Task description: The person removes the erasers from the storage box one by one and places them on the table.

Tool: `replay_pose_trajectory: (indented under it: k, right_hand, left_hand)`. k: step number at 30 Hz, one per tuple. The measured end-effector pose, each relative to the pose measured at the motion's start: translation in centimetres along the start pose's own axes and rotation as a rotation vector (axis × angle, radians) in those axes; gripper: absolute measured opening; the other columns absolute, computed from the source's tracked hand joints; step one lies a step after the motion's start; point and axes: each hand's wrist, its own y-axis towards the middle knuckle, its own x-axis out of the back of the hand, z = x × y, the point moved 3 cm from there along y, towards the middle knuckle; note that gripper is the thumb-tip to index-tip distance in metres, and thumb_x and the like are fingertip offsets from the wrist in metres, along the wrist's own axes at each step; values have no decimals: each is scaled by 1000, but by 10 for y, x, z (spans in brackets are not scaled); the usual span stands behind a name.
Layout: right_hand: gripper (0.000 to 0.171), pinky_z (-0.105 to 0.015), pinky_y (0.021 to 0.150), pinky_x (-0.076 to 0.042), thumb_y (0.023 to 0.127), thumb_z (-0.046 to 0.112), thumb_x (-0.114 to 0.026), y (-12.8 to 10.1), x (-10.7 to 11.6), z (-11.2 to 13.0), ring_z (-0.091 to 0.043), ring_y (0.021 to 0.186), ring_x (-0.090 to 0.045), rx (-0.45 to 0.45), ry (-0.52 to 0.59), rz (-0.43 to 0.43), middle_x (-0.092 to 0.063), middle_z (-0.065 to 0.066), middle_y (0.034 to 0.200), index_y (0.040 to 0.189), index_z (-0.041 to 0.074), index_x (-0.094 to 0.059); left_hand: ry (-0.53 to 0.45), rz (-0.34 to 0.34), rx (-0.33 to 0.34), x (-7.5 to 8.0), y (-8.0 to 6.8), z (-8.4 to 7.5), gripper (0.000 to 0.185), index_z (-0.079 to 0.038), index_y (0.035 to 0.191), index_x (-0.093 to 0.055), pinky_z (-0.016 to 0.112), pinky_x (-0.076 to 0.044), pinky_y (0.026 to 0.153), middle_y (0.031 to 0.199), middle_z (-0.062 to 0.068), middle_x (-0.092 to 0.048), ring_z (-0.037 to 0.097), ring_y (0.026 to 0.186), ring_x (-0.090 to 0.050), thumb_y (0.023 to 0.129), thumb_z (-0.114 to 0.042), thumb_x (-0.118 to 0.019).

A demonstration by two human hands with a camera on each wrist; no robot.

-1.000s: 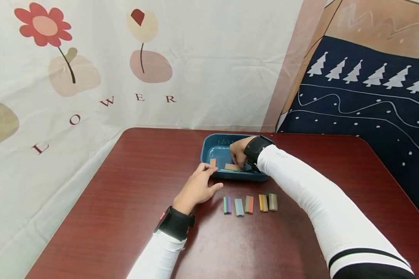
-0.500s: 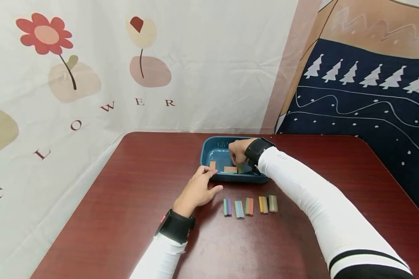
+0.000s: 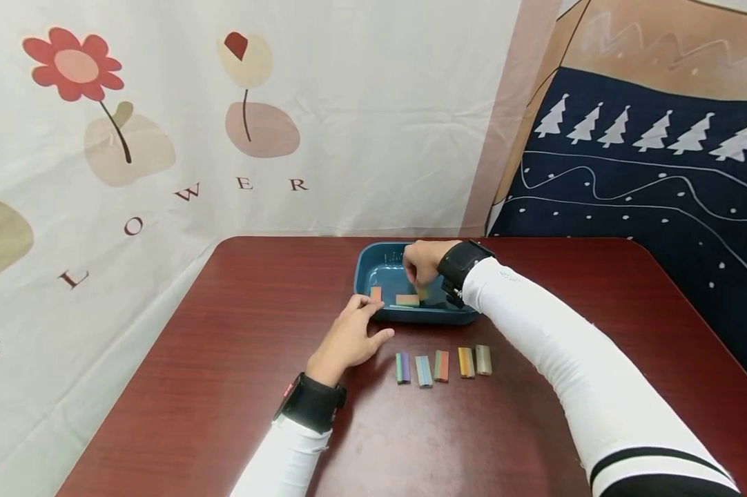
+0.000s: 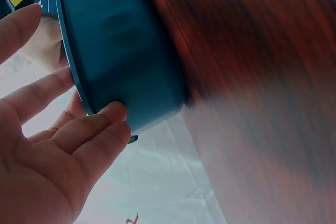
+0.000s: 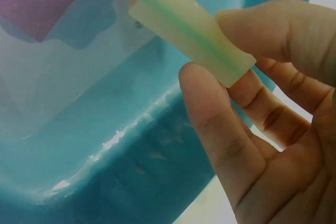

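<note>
My right hand: reaches into the tray from the right; my right hand grasps a block, its thumb on one side and fingers on the other.
Block in my grasp: the pale block, yellowish with a green stripe along its length, is tilted in my fingers inside the tray; I cannot tell whether its far end touches anything.
My left hand: my left hand grips nothing; its fingers are extended and touch the tray's near left corner, some against the outer wall, with the thumb held apart.
Tray: a deep blue tray with rounded corners, toward the back of the worktop.
Inside the tray: an orange block near my left fingertips, and an orange-and-green block lying just left of the pale block.
Row in front of the tray: five blocks on the worktop, left to right: a green-and-purple block, a light blue striped block, a green-and-red block, then, past a wider gap, a yellow block and an olive block.
Worktop: a reddish-brown, wood-grained worktop.
My arms: white sleeves, with a black band on each wrist.
Backdrop: a white cloth with printed flowers; at right, a navy cloth with white trees.
</note>
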Motion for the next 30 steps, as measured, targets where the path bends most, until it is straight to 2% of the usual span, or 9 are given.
replay_pose_trajectory:
  k: [4,9,14,17,23,30]
  right_hand:
    - [17,-30,61,-44,81,0,-69,-6,6,-1,-16,69,-53,17,51,-49,-61,0,78,76,16,-67]
    - [14,-31,62,-43,81,-4,-67,-13,12,-2,-19,72,-51,41,101,-87,-59,-3,81,87,8,-69]
    - [18,-32,65,-44,81,-6,-67,-23,17,-2,-20,76,-51,50,129,-111,-59,-4,85,96,4,-69]
    - [19,-33,67,-44,80,-7,-65,-30,21,-1,-20,77,-52,58,146,-128,-60,-4,87,95,5,-68]
    - [16,-31,64,-42,82,-4,-62,-45,24,-1,-17,70,-51,74,181,-180,-61,-4,83,88,10,-67]
    - [7,-33,67,-46,86,3,-64,-70,21,-2,-16,70,-54,96,204,-265,-62,-1,81,88,9,-68]
  left_hand:
    - [1,5,0,2,0,0,57,-3,140,-51,44,-45,94,135,14,-42,29,111,-55,93,-31,-67]
    - [10,0,5,5,-2,-1,58,-3,141,-51,44,-46,94,135,14,-42,29,110,-55,93,-32,-67]
    - [17,0,7,5,-2,-1,58,-3,141,-51,44,-45,95,136,15,-42,30,113,-54,93,-32,-67]
    - [21,0,5,5,-2,-1,58,-3,140,-51,45,-45,95,136,15,-43,30,114,-54,93,-32,-67]
    - [34,0,3,4,-2,-2,57,-3,140,-52,44,-45,96,135,15,-43,30,115,-53,93,-31,-68]
    - [27,6,8,2,-2,-4,58,-3,140,-51,44,-44,97,135,15,-43,30,116,-53,92,-32,-68]
